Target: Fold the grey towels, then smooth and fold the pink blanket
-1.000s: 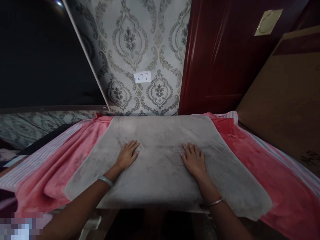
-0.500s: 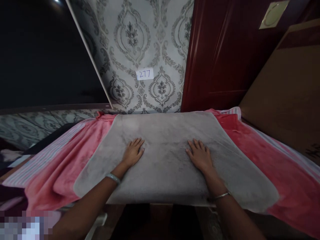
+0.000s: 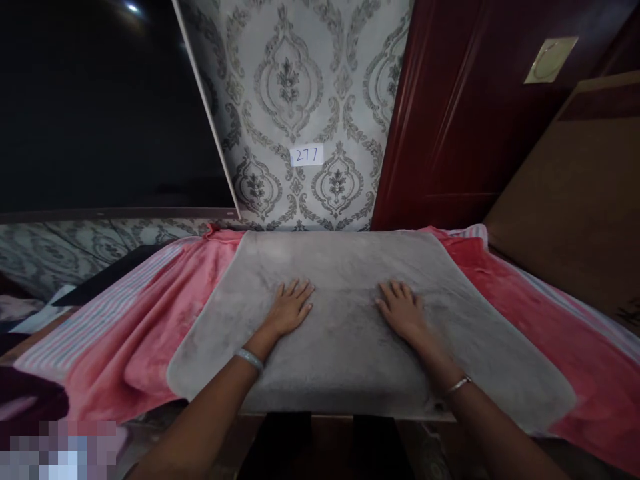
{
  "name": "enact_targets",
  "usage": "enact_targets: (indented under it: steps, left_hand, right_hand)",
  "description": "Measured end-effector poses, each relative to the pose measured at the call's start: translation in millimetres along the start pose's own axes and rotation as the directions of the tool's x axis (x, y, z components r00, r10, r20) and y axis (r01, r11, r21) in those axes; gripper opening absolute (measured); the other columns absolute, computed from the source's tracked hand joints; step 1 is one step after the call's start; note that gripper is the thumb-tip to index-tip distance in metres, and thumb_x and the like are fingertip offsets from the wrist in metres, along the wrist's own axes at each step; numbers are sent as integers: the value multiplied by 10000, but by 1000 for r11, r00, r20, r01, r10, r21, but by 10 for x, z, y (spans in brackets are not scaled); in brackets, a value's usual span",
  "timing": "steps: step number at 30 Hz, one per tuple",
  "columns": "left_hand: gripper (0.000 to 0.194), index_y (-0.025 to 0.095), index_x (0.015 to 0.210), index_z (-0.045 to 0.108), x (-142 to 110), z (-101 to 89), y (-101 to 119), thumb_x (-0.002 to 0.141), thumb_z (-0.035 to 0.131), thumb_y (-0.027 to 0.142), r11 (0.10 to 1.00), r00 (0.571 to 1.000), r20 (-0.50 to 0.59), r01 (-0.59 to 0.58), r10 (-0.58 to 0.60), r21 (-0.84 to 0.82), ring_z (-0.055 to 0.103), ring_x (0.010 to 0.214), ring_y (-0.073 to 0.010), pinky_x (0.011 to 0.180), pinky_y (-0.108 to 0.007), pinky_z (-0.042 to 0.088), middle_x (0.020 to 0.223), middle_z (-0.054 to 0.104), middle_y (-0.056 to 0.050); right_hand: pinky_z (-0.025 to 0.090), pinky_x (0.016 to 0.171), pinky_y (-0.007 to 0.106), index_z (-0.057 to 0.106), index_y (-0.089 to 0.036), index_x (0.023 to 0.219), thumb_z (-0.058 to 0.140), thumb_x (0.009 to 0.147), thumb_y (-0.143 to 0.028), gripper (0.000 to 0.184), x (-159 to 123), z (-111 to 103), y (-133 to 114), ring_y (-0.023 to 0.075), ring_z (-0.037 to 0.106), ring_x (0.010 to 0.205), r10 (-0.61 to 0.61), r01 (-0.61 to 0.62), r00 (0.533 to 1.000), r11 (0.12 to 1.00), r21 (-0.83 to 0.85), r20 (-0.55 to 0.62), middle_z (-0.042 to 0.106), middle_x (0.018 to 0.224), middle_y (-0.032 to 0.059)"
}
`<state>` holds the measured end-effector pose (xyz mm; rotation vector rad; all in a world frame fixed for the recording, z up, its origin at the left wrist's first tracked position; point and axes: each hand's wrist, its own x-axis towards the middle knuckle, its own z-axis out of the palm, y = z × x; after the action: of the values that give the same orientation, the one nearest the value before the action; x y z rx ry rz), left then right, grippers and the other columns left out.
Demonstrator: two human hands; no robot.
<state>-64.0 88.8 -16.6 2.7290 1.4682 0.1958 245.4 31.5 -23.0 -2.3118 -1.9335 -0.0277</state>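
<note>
A plush grey cloth [image 3: 340, 353] lies spread over a table, its front part hanging over the near edge. My left hand [image 3: 290, 310] rests palm down on its left half, fingers spread. On the right half, my right hand [image 3: 403, 310] also lies flat with the fingers apart. Neither hand holds anything. Under the grey cloth, pink plush fabric [image 3: 160, 333] shows on the left and more red-pink fabric [image 3: 515, 320] on the right. Faint creases and darker brushed patches mark the grey pile near the right hand.
Striped fabric [image 3: 95, 313] edges the pink cloth at left. A large dark screen [image 3: 110, 113] stands behind on the left. A cardboard box [image 3: 575, 193] is at the right, beside a dark red door [image 3: 450, 120]. A paper marked 277 [image 3: 307, 155] is on the patterned wall.
My left hand has slid to the right across the grey cloth, closer to my right hand. My right hand stays at about the same spot. The view has shifted slightly.
</note>
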Motion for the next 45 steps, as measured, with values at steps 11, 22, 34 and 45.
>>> enact_targets:
  steps: [11,22,34,45]
  left_hand:
    - [606,287,1571,338,4,61,-18,993,408,455,995,996,-62,69,-65,66,218,1534,-335,1211,-644,185,1659,296,-62]
    - [643,226,1563,365,-53,-70,-30,990,367,520,970,972,-69,229,-223,83,262,1520,-342,1206,-616,206,1646,306,-136]
    - [641,140,1560,354,-769,-367,-1116,997,259,431,812,824,-91,566,-559,142,260,1505,-383,1138,-655,291,1644,295,-175]
    - [660,68,1462,474,-761,-393,-1112,973,250,452,781,771,-232,621,-593,70,403,1392,-426,1068,-610,386,1459,433,-297]
  right_hand:
    - [157,1196,616,339,-305,1580,378,1036,-488,575,67,96,-1219,321,158,1525,-375,370,927,914,163,-5,213,1661,54]
    - [171,1201,607,341,-317,1579,348,1034,-506,577,100,151,-1133,315,171,1523,-371,364,929,918,157,14,211,1662,26]
    - [250,1185,569,351,-283,1577,317,1037,-452,567,-93,149,402,297,242,1505,-97,98,995,995,-24,35,253,1649,52]
    - [300,1166,512,409,-167,1541,342,1045,-459,580,-344,-64,1182,320,305,1470,311,-315,948,947,-58,-69,344,1596,159]
